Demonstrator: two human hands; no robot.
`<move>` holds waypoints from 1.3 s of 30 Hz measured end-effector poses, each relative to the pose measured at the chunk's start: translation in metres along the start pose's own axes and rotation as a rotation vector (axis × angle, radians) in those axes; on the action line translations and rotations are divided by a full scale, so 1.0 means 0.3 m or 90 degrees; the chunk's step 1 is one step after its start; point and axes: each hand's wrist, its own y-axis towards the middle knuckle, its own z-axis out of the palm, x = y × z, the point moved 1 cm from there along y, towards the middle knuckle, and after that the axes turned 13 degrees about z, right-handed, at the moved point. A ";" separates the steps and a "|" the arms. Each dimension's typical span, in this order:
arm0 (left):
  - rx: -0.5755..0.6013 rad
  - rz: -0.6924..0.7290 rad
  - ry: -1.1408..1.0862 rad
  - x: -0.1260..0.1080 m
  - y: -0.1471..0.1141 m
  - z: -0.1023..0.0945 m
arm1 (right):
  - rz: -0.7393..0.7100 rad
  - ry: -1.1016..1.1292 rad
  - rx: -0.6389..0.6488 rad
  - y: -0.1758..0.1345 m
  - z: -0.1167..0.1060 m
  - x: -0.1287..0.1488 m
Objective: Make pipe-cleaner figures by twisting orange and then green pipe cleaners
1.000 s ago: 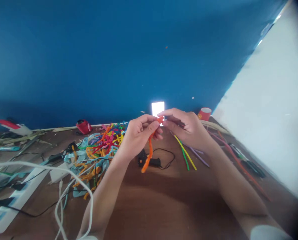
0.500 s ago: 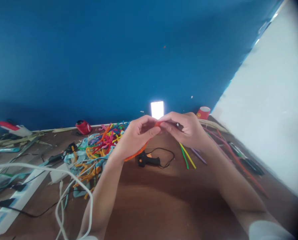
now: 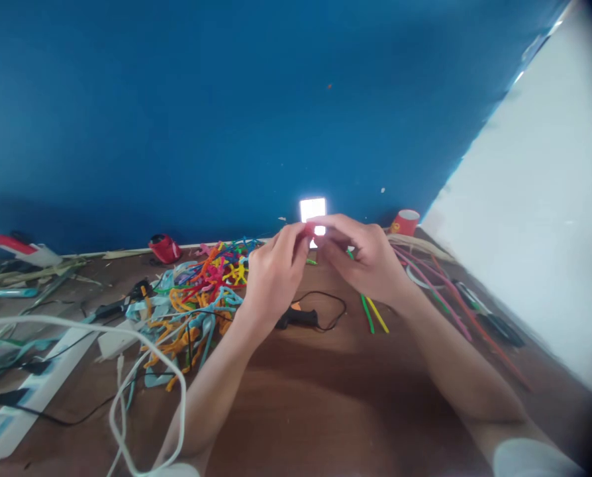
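Observation:
An orange pipe cleaner (image 3: 310, 229) is pinched in my left hand (image 3: 275, 268), its fingers closed above the table in front of the bright light. Only a small reddish-orange bit shows at the fingertips; the remainder is hidden behind the hand. My right hand (image 3: 368, 255) meets it from the other side, thumb and forefinger curled around the same bit, with glare showing between them. Below the hands lies a black glue gun (image 3: 300, 318), partly covered by my left hand. A green pipe cleaner (image 3: 367, 314) and a yellow one (image 3: 377, 315) poke out under my right hand.
A tangled heap of colourful pipe cleaners (image 3: 197, 291) is on the left, near a white power strip (image 3: 52, 384) and a looping white cable (image 3: 183, 397). At the back stand a glowing lamp or screen (image 3: 312, 209) and a red cup-like roll (image 3: 405, 222). Scissors-like tools (image 3: 494, 321) lie right.
My left hand has turned more upright and moved slightly right. The orange strand that hung below it is now out of sight. My right thumb and forefinger have parted a little.

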 end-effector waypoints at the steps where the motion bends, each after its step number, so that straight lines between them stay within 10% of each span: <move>1: 0.006 -0.033 -0.043 0.002 0.002 -0.002 | -0.003 -0.012 0.013 0.001 -0.004 -0.002; 9: 0.107 -0.238 -0.583 0.016 0.027 -0.026 | -0.064 -0.021 0.041 0.022 -0.058 -0.026; 16: 0.167 -0.297 -0.728 0.033 0.033 -0.046 | -0.112 -0.021 0.008 0.016 -0.064 -0.020; 22: 0.264 -0.267 -0.696 0.049 0.029 -0.051 | 0.010 0.067 0.095 0.015 -0.061 -0.023; 31: 0.176 -0.264 -0.621 0.076 0.027 -0.018 | 0.021 0.118 0.081 0.018 -0.017 -0.030; 39: -0.003 0.084 -0.108 0.044 0.014 -0.011 | 0.114 0.339 0.001 0.018 0.033 -0.014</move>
